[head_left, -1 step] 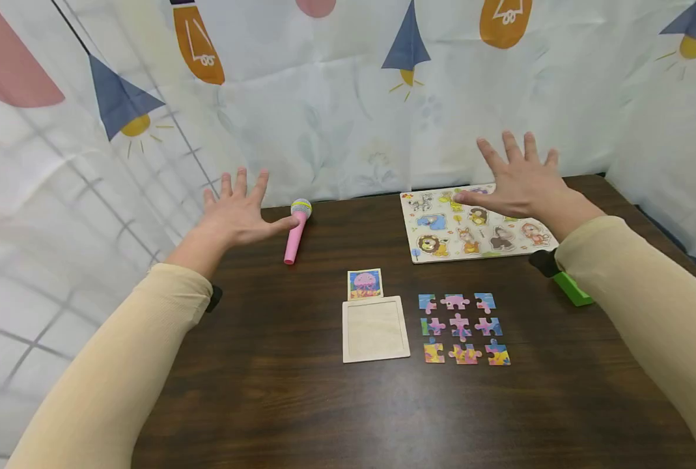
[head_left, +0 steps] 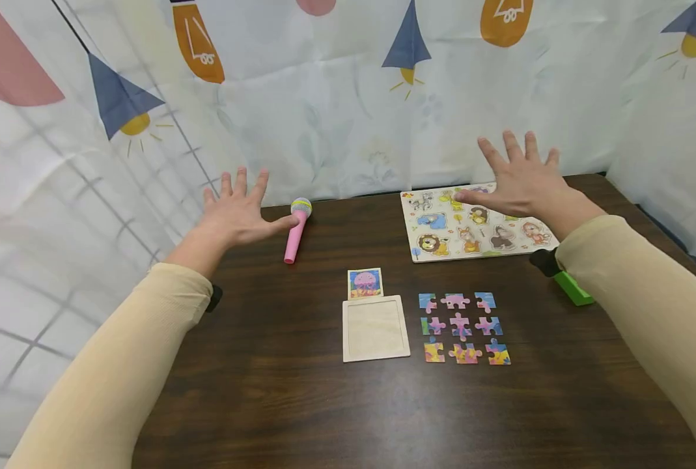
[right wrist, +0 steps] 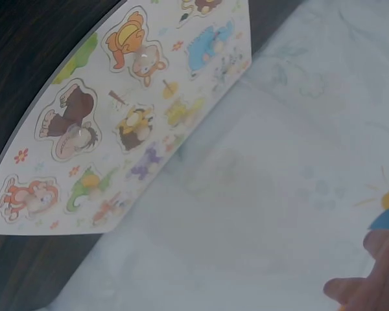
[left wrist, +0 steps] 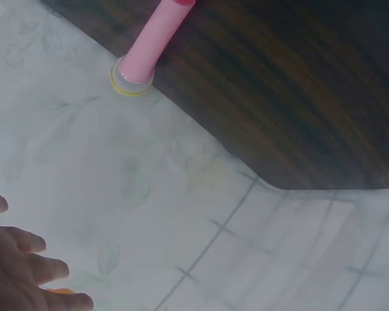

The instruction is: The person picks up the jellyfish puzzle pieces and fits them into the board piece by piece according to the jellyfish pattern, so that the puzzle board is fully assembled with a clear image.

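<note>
My left hand (head_left: 233, 215) is raised with fingers spread and holds nothing. Nearest to it is a pink toy microphone (head_left: 295, 238) with a grey mesh head; the thumb overlaps it in the head view. My right hand (head_left: 523, 179), fingers also spread, is held above a wooden animal peg puzzle (head_left: 453, 251) and hides part of it. Several jigsaw pieces (head_left: 460, 326) with pink, blue and yellow print lie apart in rows at centre right. To their left lies a square wooden puzzle tray (head_left: 377, 329), its bare bottom showing. A jellyfish picture card (head_left: 364, 284) touches its far edge.
A green block (head_left: 573, 288) lies at the right, partly hidden by the right forearm. White printed curtain (head_left: 336, 130) hangs behind the dark wooden table (head_left: 265, 404) and along its left and right sides. The microphone's head lies near the table's back edge.
</note>
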Available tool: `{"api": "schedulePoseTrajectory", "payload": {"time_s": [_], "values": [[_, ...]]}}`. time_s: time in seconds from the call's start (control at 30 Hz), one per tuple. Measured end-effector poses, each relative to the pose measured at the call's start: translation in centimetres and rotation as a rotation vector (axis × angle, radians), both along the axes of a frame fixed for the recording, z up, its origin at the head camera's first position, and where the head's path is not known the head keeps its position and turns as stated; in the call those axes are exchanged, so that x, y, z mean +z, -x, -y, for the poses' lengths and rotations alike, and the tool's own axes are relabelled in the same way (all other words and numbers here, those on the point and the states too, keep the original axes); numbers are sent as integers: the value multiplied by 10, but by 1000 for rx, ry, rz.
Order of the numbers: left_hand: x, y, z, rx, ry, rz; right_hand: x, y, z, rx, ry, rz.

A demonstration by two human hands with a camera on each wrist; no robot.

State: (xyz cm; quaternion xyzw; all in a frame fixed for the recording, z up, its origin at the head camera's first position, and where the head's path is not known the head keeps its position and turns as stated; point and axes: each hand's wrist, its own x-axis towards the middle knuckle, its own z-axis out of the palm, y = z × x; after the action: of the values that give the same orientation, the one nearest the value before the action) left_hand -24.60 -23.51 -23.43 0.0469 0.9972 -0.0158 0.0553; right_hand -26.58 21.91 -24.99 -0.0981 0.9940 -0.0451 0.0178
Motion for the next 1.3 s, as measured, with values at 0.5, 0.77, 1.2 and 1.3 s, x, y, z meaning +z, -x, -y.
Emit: {"api": "schedulePoseTrajectory", "payload": {"time_s": [0.5, 0.77, 1.2, 1.3], "values": [[-19, -22, -14, -118, -4, -60, -13, -16, 8, 174, 17, -97], [-64, -60, -42, -280, -161, -10, -46, -43, 23, 359, 109, -121], [-136, -98, -58, -368, -200, 254, -109, -70, 41, 535, 215, 118], [-141, -100, -59, -371, -190, 279, -115, -69, 45, 549, 206, 137]]}}
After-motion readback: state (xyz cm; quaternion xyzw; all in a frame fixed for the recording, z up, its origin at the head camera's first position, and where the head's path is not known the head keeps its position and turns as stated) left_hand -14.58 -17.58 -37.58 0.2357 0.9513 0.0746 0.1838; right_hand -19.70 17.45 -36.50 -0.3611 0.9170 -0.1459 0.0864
